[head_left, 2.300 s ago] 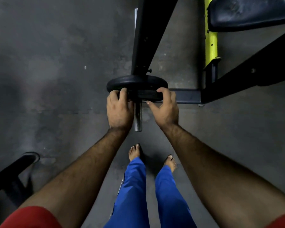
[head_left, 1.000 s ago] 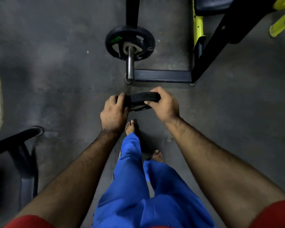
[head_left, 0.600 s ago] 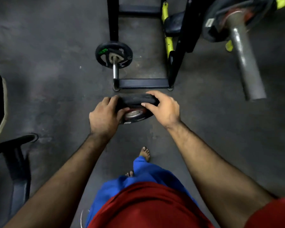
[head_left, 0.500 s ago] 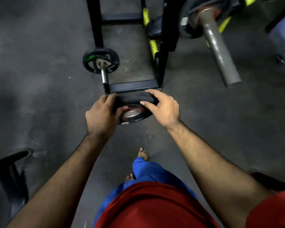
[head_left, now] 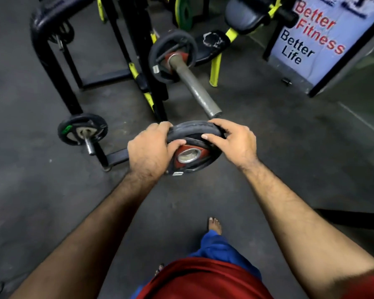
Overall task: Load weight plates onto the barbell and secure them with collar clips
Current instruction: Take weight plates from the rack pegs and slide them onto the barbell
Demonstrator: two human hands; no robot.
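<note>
Your left hand and right hand curl round the rim of the weight plate, carried just short of the barbell sleeve. Loading step: next, line its bore up with the sleeve's end and slide on.

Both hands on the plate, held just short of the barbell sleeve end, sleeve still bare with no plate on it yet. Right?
Not quite. The head view shows the barbell sleeve already carries one plate at its inner end. The rest holds: left hand and right hand both grip the held plate, just short of the sleeve end.
</note>
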